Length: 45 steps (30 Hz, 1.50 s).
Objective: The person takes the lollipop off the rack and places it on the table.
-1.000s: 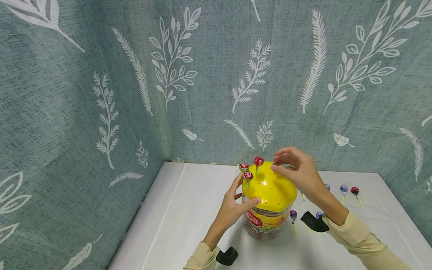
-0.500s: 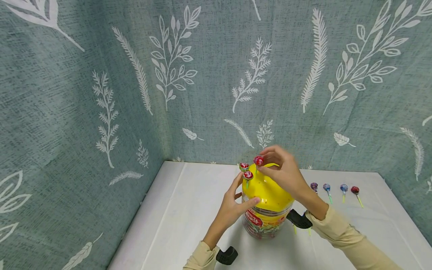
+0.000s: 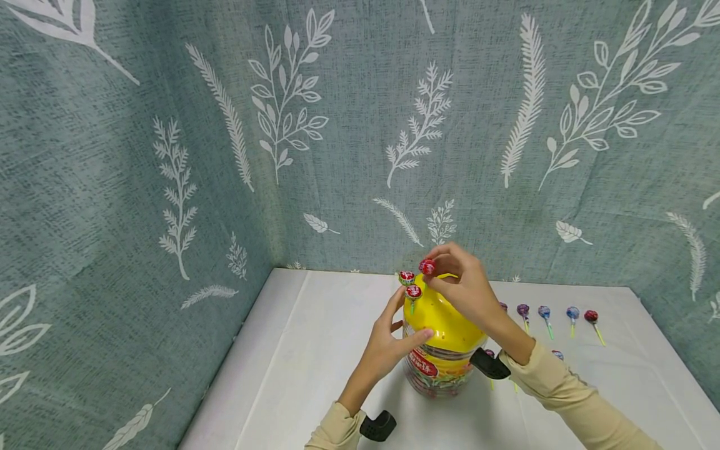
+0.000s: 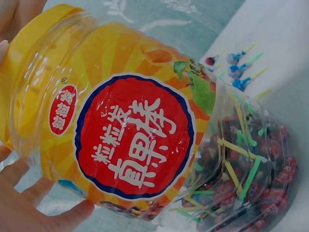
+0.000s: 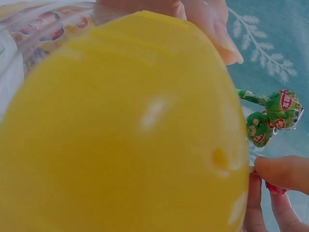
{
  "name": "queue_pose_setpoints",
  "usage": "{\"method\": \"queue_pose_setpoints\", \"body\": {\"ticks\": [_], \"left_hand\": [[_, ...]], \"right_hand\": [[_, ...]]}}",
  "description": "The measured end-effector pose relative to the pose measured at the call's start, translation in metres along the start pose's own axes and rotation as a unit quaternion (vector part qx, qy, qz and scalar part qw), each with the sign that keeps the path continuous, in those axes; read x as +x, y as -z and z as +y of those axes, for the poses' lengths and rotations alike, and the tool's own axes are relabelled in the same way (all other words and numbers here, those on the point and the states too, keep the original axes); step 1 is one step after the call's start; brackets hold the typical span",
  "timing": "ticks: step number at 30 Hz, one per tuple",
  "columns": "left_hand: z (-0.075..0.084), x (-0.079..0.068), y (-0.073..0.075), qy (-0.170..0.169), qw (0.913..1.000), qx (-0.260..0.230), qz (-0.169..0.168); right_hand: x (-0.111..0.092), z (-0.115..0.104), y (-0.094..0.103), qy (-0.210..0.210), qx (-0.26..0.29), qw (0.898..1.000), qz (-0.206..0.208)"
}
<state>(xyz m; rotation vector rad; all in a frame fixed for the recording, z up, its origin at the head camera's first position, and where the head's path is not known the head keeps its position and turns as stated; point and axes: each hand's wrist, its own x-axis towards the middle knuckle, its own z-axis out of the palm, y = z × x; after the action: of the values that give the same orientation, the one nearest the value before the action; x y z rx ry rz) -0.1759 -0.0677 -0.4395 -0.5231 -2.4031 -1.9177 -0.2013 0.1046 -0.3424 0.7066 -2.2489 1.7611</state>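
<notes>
A clear plastic jar (image 3: 430,369) with a yellow domed lid (image 3: 450,325) stands upright on the table. My left hand (image 3: 385,353) grips the lid's near left side, thumb on top, fingers around the edge. At the lid's far side my right hand (image 3: 467,281) pinches a red-wrapped lollipop (image 3: 428,267); only a bit of red wrapper (image 5: 276,189) shows under the thumb in the right wrist view. Two lollipops (image 3: 413,292) with red and green wrappers stand in the lid's left edge. Through the jar wall, below the label (image 4: 135,135), the left wrist view shows many lollipops (image 4: 241,179).
Several lollipops (image 3: 544,312) lie in a row on the white table (image 3: 304,362) right of the jar. A few more lie nearer, partly hidden by the right arm (image 3: 568,381). Leaf-patterned cloth (image 3: 349,125) hangs behind and at the left.
My right hand has moved left across the lid and taken hold of the red lollipop standing there, whose head has shifted slightly left. The left hand has kept its grip in place.
</notes>
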Motion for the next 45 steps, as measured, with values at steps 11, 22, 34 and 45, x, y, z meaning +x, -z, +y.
{"method": "queue_pose_setpoints", "body": {"ticks": [11, 22, 34, 45], "left_hand": [[-0.002, 0.000, 0.000, 0.001, 1.0000, 0.002, 0.002], [-0.001, 0.001, 0.001, -0.003, 0.9999, 0.013, 0.003], [0.000, 0.003, 0.002, -0.008, 0.9996, 0.022, -0.017], [0.041, -0.005, 0.006, -0.005, 0.9997, 0.007, -0.024]], "right_hand": [[0.001, -0.001, 0.002, 0.013, 0.006, 1.000, 0.016], [-0.001, -0.011, 0.016, 0.043, 0.016, 0.998, 0.041], [-0.017, -0.014, 0.039, 0.024, 0.002, 0.998, 0.066], [-0.035, -0.014, 0.066, 0.013, -0.026, 0.997, 0.076]]}}
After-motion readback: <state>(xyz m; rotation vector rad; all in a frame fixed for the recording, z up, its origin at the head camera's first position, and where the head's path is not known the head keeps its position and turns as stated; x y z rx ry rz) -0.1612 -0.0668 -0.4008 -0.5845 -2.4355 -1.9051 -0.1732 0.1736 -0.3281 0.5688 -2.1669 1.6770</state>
